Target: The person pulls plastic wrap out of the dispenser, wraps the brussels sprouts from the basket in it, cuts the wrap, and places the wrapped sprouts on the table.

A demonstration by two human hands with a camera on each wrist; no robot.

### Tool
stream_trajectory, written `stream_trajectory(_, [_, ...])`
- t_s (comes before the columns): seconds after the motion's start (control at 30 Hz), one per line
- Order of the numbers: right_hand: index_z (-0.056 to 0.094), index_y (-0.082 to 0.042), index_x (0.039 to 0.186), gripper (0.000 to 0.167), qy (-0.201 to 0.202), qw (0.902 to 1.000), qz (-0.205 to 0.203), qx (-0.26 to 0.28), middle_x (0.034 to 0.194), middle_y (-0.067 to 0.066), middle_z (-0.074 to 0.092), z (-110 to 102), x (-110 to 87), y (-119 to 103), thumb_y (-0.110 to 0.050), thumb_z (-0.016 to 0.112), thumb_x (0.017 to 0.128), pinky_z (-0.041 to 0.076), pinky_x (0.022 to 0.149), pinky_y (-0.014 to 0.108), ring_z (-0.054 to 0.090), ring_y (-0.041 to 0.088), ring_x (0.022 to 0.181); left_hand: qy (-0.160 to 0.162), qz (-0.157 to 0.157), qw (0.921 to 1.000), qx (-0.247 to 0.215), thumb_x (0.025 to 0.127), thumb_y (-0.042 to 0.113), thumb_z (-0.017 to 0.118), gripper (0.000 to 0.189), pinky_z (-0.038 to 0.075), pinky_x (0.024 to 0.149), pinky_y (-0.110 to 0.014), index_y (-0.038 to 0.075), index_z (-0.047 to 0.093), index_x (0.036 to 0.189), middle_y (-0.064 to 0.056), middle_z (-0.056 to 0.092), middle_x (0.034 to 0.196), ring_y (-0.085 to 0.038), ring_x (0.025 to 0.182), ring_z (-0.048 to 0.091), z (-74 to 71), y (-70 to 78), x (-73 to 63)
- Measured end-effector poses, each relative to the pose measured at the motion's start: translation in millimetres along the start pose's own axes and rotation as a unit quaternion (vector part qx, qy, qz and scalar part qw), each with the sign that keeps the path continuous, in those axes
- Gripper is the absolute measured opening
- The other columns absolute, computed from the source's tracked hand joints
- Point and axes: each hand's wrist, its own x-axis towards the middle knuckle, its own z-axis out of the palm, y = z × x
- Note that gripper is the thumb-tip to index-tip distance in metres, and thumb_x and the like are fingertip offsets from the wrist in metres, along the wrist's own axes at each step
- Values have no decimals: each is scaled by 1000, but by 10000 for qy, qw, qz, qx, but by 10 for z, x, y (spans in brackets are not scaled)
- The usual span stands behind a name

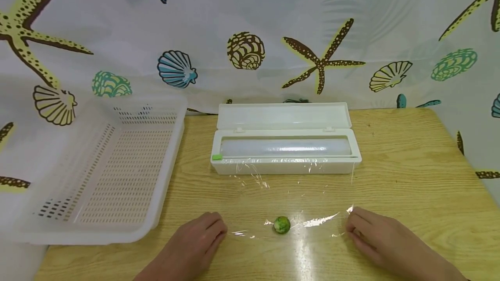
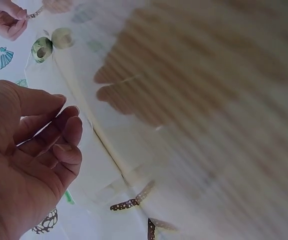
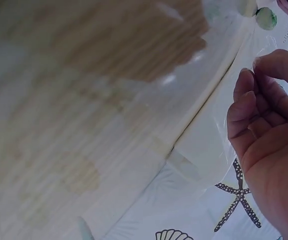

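Note:
A sheet of clear cling film (image 1: pixel 320 221) stretches from a white dispenser box (image 1: pixel 285 168) towards me. At its near left corner my left hand (image 1: pixel 195 242) pinches the film between thumb and fingers. My right hand (image 1: pixel 380 238) pinches the near right corner, and its thumb and fingertips meet in the right wrist view. Between the hands lies a small green Brussels sprout (image 1: pixel 281 225), near the film's front edge. Whether the film passes over or under it I cannot tell. The box's lid (image 1: pixel 284 116) stands raised, with the film roll (image 1: pixel 285 147) visible inside.
To the left, a white perforated plastic basket (image 1: pixel 156 203) stands on the wood-grain table (image 1: pixel 414 172). Behind the table hangs a white cloth (image 1: pixel 211 21) printed with shells and starfish. A green tab (image 1: pixel 216 157) sits at the box's left front corner.

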Motion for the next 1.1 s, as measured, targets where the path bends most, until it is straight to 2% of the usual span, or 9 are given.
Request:
stream_trajectory(0.1, [61,-21,106,31,-104,9995,253,178,100,-18,51,-26,-16,12,-38,39,118,39,65,7,44,-6,77,-45,-27,10000,-9,121,26,32,46,52,68,-22,11,65,93,4,59,97,-11,84,56,-7,-4,11])
stream_trajectory(0.2, [59,-24,107,9,-273,9975,554,352,99,-20,49,-47,-15,27,-25,59,115,38,65,7,44,-6,76,-6,-65,9999,-116,121,25,35,43,49,66,-19,12,64,92,5,58,96,-9,82,53,-8,-9,13])
stream_trajectory(0.23, [59,-24,107,9,-305,9968,627,394,98,-20,48,-50,-12,35,-21,64,113,38,65,7,44,-6,75,-1,-82,9999,-143,120,23,38,40,49,66,-18,12,64,92,6,58,96,-9,82,53,-8,-13,13])
stream_trajectory(0.33, [59,-25,107,30,-319,9963,692,400,97,-21,47,-53,6,60,-3,77,99,39,67,7,46,-6,76,-19,-149,9996,-224,115,13,55,23,48,66,-17,12,65,94,6,58,96,-8,82,52,-11,-26,12])
stream_trajectory(0.4, [59,-24,106,33,-287,9962,725,399,96,-21,47,-50,23,72,0,79,96,40,67,7,47,-6,77,-76,-222,9994,-269,104,3,69,13,49,67,-18,12,66,95,7,59,96,-8,83,53,-22,-33,18])
stream_trajectory(0.5, [59,-25,104,38,-311,9946,889,442,94,-22,46,-50,46,82,4,80,92,41,66,9,48,-6,78,-163,-419,9983,-367,91,-6,80,23,51,67,-18,12,67,96,8,61,97,-7,83,54,-42,-33,36])
stream_trajectory(0.6, [58,-26,104,37,-382,9914,1140,524,91,-22,47,-56,71,87,4,78,95,44,64,13,48,-5,77,-233,-737,9956,-525,92,-6,81,25,50,66,-18,14,67,97,11,60,96,-4,82,53,-57,-33,54])
stream_trajectory(0.77, [58,-27,103,32,-443,9861,1491,592,87,-22,48,-55,125,111,1,74,101,45,60,18,48,-5,73,-479,-1334,9865,-818,98,-2,77,24,46,62,-20,18,65,98,17,51,88,1,77,46,-78,-55,98])
stream_trajectory(1.1, [62,-25,101,21,-537,9772,1910,760,81,-22,48,-14,210,162,-7,72,106,45,58,22,46,-4,69,-935,-2107,9680,-992,101,2,72,20,47,63,-24,19,65,94,16,50,82,-2,74,47,-64,-116,194])
